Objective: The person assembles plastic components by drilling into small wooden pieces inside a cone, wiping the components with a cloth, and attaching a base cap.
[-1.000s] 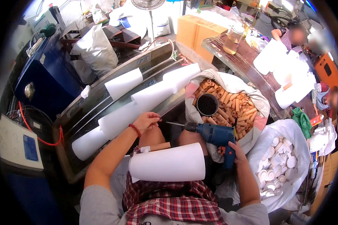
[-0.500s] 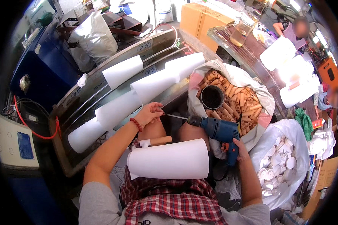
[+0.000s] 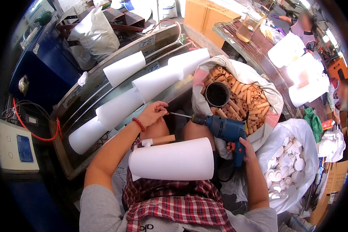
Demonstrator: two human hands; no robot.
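Observation:
My right hand (image 3: 248, 150) grips the handle of a blue power drill (image 3: 225, 129), its long thin bit (image 3: 179, 114) pointing left. At the bit's tip my left hand (image 3: 154, 113) is pinched; whatever sits between thumb and finger is too small to make out. Across my lap lies a white tapered pitcher-like body (image 3: 172, 159), wide end to the right. A tan tube (image 3: 164, 139) stands out from a white fitting (image 3: 147, 142) on its far side.
Ahead-left, a wooden trough (image 3: 62, 154) holds several white tapered bodies (image 3: 118, 102). A sack (image 3: 276, 102) of tan tubes carries a dark round cup (image 3: 217, 94). Right of it is a bag (image 3: 311, 154) of white discs. People sit beyond the table (image 3: 255, 62) at far right.
The view has shifted slightly. Both hands keep the same hold, with the bit's tip still at my left fingers. The person at the far right has moved an arm.

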